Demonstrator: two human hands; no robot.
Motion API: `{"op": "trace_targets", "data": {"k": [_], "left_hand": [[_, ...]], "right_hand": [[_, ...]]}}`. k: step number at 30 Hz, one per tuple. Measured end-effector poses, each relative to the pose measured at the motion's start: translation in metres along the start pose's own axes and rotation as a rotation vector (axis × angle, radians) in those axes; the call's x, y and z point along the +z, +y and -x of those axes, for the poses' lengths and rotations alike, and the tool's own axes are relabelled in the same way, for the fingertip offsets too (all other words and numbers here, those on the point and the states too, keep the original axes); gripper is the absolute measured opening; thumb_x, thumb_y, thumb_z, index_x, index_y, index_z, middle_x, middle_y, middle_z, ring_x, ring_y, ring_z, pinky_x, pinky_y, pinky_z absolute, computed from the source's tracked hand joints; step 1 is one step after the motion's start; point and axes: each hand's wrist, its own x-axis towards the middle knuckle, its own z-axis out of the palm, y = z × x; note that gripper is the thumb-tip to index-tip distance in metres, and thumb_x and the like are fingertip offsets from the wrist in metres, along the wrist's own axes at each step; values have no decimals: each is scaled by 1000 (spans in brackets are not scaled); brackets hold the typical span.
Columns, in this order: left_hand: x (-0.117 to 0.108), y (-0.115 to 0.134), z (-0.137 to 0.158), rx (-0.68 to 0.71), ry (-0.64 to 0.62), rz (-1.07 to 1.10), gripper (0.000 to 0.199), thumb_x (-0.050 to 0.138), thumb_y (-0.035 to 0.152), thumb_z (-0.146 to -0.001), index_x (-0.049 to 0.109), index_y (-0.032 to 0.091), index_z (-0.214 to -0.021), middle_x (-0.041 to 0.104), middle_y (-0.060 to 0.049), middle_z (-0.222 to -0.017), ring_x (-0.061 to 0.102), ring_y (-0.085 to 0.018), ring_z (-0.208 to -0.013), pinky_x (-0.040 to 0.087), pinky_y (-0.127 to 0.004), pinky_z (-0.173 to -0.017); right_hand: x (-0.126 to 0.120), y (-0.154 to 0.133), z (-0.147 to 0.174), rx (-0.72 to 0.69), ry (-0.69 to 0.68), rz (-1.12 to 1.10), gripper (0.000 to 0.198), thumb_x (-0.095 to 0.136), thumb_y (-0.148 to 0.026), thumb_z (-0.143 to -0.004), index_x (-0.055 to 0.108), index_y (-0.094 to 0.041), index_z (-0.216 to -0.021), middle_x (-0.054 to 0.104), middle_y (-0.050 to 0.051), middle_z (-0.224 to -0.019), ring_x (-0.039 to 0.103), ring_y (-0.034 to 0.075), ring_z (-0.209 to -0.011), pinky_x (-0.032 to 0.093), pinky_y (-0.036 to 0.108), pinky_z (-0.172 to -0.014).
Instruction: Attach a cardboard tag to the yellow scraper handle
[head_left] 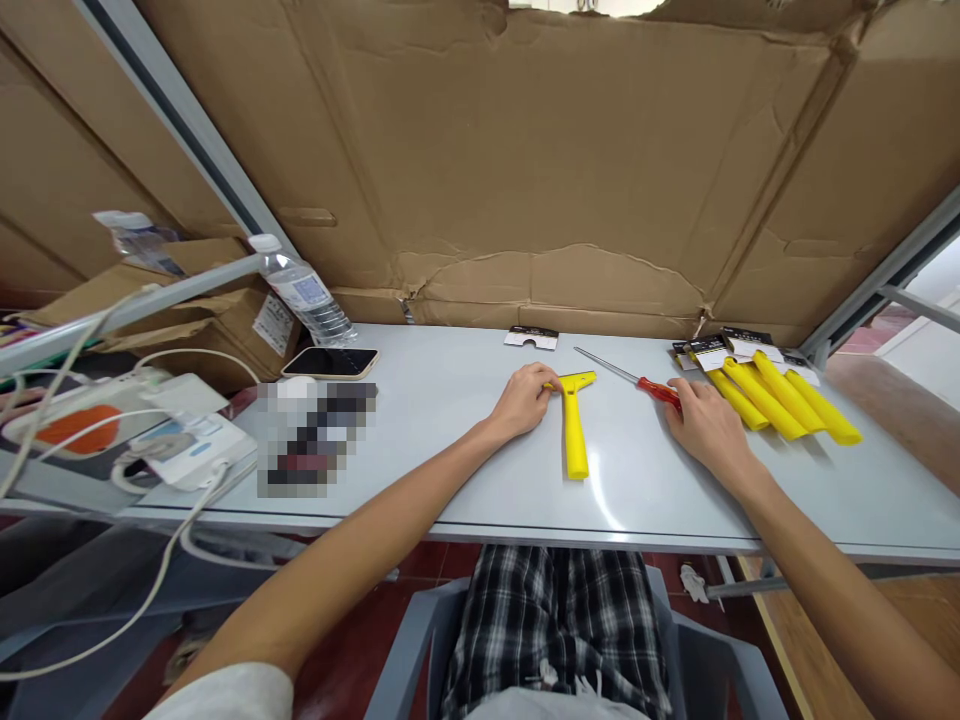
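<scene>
Partly, right hand (705, 425) hides screwdriver (634, 380) handle, perhaps gripping it.

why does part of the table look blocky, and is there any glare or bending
Head view: a pixelated patch hides things left of the left hand; soft glare shows on the table near its front edge; the wide lens bows the frame bars and table edge; the scraper and screwdriver stay sharp.

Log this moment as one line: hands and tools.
left hand: holds head of yellow scraper | right hand: on red-handled screwdriver | packaged scrapers: at right | table
</scene>
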Motion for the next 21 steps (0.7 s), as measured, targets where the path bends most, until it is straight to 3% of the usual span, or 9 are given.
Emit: {"op": "trace_targets", "data": {"k": [6, 11, 15, 21], "left_hand": [[2, 0, 2, 3, 11, 2, 32, 57, 3, -95, 82, 23, -97, 75, -8, -122, 70, -27, -118, 55, -46, -112], [-1, 7, 8, 2, 38, -6, 25, 60, 9, -99, 81, 22, -102, 74, -9, -125, 69, -28, -123, 54, -47, -116], [-7, 15, 22, 4, 75, -27, 21, 62, 14, -101, 79, 21, -111, 70, -11, -131, 66, -29, -130, 52, -49, -120], [-7, 21, 31, -4, 45, -66, 19, 62, 19, -104, 80, 20, -107, 72, -11, -117, 69, -30, -118, 55, -48, -111]], "right_hand": [[-1, -2, 2, -4, 34, -4, 39, 45, -33, -107, 65, -16, -136, 72, 19, -120, 63, 29, -101, 43, 37, -76], [-5, -12, 9, -71, 147, -91, 44, 47, -34, -107, 66, -16, -141, 63, 21, -153, 58, 39, -135, 53, 50, -100], [-6, -35, 21, -190, 214, -328, 47, 50, -34, -107, 65, -15, -148, 63, 20, -157, 52, 36, -152, 49, 56, -123], [2, -66, 37, -262, 148, -485, 48, 49, -37, -108, 67, -16, -147, 66, 16, -157, 57, 34, -153, 50, 57, -130]]}}
